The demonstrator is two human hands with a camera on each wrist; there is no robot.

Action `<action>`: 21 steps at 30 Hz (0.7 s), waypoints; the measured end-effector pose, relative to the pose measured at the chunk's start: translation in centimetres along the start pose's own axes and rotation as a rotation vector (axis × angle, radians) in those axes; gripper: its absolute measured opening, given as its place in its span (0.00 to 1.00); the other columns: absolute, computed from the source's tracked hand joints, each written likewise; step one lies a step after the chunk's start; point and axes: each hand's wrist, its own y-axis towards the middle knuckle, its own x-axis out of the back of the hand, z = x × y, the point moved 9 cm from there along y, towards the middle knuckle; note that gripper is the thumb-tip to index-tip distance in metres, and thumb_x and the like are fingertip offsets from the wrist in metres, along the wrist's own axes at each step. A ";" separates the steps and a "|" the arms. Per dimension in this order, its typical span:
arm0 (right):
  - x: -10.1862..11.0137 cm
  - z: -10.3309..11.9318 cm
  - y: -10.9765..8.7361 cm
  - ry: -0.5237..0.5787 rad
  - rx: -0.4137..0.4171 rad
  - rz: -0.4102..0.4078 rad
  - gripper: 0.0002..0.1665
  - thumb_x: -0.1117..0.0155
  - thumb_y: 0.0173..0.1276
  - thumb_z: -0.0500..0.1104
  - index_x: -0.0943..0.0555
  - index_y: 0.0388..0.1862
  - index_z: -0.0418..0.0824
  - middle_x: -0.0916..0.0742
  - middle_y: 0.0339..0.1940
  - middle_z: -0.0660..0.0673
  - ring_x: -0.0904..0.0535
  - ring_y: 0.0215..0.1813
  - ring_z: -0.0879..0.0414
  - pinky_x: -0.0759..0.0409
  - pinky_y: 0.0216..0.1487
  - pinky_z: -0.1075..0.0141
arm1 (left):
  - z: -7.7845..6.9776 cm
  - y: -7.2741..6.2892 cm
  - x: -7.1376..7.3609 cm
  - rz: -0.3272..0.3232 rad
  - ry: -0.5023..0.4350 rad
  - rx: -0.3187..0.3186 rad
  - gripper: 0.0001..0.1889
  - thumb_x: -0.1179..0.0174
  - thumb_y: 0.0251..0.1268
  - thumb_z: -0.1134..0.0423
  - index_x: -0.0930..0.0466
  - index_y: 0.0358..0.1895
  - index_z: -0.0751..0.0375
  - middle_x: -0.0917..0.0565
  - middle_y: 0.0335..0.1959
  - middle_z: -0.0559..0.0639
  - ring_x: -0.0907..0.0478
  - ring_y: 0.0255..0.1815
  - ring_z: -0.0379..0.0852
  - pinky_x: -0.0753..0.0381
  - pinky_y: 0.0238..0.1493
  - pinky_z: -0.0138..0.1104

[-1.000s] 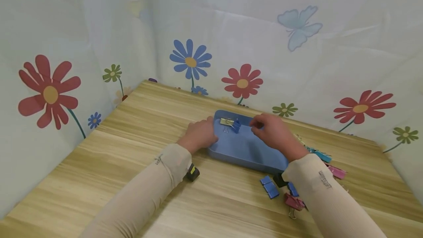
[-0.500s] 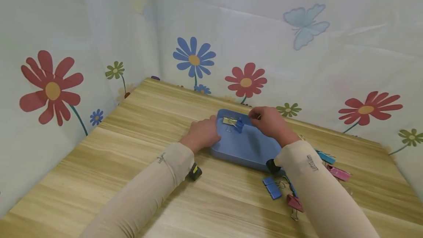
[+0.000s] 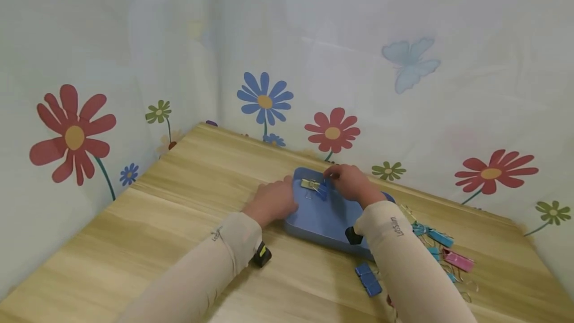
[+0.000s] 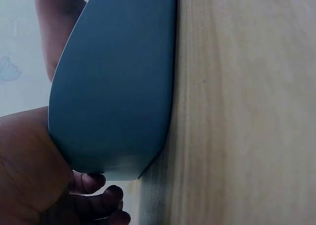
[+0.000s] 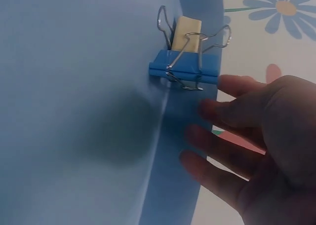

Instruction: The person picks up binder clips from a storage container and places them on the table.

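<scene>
A shallow blue tray (image 3: pixel 323 237) stands on the wooden table, and my left hand (image 3: pixel 273 201) grips its left end, palm against the outer wall. Inside, by the far left corner, lie a yellow binder clip (image 3: pixel 309 184) and a blue binder clip (image 5: pixel 185 61) with silver wire handles. Above the tray's far rim, my right hand (image 3: pixel 351 181) is just right of these clips. In the right wrist view its loosely bent fingers overlap the rim, one fingertip right at the blue clip's end. Nothing shows between those fingers.
Right of the tray lie several binder clips, among them a teal clip (image 3: pixel 440 237) and a pink clip (image 3: pixel 458 260). Another blue clip (image 3: pixel 368 279) is in front of the tray. A flower-printed curtain (image 3: pixel 403 138) hangs behind the table (image 3: pixel 188 183).
My right hand has moved left along the tray's far side, up to the clips inside. The left hand stays on the tray's left end. The head view has shifted upward.
</scene>
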 end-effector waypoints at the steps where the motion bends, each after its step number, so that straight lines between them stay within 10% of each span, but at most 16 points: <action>1: -0.4 -0.1 0.0 0.001 0.002 0.010 0.19 0.52 0.73 0.37 0.19 0.56 0.45 0.16 0.54 0.38 0.22 0.54 0.44 0.23 0.58 0.50 | 0.0 -0.2 -0.2 0.003 -0.002 -0.003 0.30 0.44 0.62 0.52 0.36 0.64 0.63 0.17 0.46 0.55 0.19 0.46 0.51 0.29 0.53 0.51; 15: -1.3 -0.2 0.8 -0.044 0.009 0.051 0.24 0.53 0.65 0.30 0.17 0.54 0.41 0.15 0.53 0.38 0.22 0.55 0.44 0.26 0.61 0.49 | -0.5 -0.7 0.4 -0.008 0.011 -0.004 0.30 0.41 0.61 0.51 0.35 0.62 0.63 0.17 0.45 0.55 0.19 0.45 0.50 0.28 0.51 0.49; 21: -0.9 0.0 0.7 -0.030 0.036 0.003 0.18 0.50 0.69 0.37 0.14 0.49 0.37 0.12 0.46 0.39 0.17 0.43 0.49 0.19 0.45 0.56 | -0.2 -0.8 0.3 0.009 0.011 0.005 0.30 0.43 0.63 0.52 0.36 0.64 0.64 0.17 0.46 0.55 0.19 0.45 0.50 0.29 0.52 0.49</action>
